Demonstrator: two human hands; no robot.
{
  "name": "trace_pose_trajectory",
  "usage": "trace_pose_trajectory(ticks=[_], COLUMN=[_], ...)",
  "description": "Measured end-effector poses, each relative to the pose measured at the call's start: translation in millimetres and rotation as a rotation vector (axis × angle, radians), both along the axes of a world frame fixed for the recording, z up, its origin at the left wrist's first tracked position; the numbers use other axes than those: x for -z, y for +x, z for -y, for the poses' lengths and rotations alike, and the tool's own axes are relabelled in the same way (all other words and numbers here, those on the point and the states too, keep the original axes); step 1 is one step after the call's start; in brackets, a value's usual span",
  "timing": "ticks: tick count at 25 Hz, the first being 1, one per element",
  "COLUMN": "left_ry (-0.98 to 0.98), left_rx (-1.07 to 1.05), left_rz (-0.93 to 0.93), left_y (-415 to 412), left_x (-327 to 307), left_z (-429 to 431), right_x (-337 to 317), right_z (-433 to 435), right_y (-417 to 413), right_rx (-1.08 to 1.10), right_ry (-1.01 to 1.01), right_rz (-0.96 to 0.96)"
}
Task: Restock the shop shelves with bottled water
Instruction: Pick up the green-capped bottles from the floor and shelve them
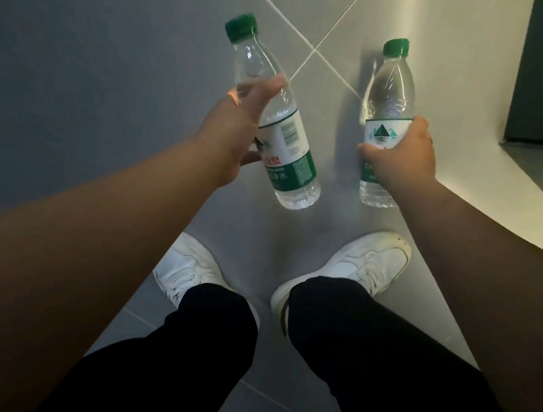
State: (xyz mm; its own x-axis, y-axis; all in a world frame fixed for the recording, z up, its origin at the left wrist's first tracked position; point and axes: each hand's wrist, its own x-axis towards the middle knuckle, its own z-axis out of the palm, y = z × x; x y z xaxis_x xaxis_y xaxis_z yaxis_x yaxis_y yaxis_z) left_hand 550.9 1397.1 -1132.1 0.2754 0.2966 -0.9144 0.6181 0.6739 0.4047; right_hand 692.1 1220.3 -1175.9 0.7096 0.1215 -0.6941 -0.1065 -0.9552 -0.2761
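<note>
We record 2 grasps above the tiled floor [73, 76]: left hand [236, 125] wraps the tilted bottle [289, 139] at 11 o'clock; right hand [404, 154] clasps the upright bottle [390, 93] at 1 o'clock.

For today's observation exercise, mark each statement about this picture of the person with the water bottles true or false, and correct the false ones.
1. The left hand grips the left bottle and the right hand grips the right bottle. True.
2. Both caps are blue. False: the left bottle's cap and the right bottle's cap are green.
3. The left bottle leans more than the right bottle. True.
4. The bottles stand on a shelf. False: both are held in the air above the tiled floor.
5. The left shoe and the right shoe are white. True.
</note>
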Motion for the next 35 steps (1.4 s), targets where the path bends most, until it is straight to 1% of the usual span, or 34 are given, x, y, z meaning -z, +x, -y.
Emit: trace_pose_trajectory(ticks=[2,5,7,11,15,17,19,24,28,31,33,35], left_ry=[-0.042,-0.079,-0.115,-0.193,-0.223,-0.182,-0.187,-0.191,-0.083,0.017,0.06,0.098], left_rx=[-0.017,-0.01,-0.001,-0.042,-0.122,-0.152,-0.216,-0.345,-0.414,-0.438,-0.558,-0.755], left_rz=[-0.026,-0.046,-0.058,-0.05,-0.033,-0.059,-0.075,0.064,0.158,0.191,0.263,0.372], left_y=[-4,-16,-28,-59,-85,-96,-109,-132,-158,-169,-169,-164], left_x=[-15,-49,-82,-167,-283,-347,-414,-561,-646,-694,-715,-736], left_z=[3,10,13,5,0,-2,-5,-17,-18,9,43,77], right_x=[-13,-55,-94,-200,-332,-399,-468,-611,-689,-729,-750,-769], right_z=[3,5,3,-11,-28,-39,-48,-70,-76,-65,-53,-39], right_y=[-17,-42,-57,-87,-112,-121,-130,-152,-161,-155,-148,-138], right_rx=[0.111,0.293,0.334,0.344,0.219,0.126,0.041,-0.114,-0.281,-0.429,-0.532,-0.606], right_ry=[0.05,0.177,0.226,0.254,0.256,0.275,0.279,0.415,0.541,0.608,0.664,0.707], right_rz=[-0.062,-0.23,-0.296,-0.385,-0.451,-0.489,-0.498,-0.493,-0.501,-0.518,-0.564,-0.654])
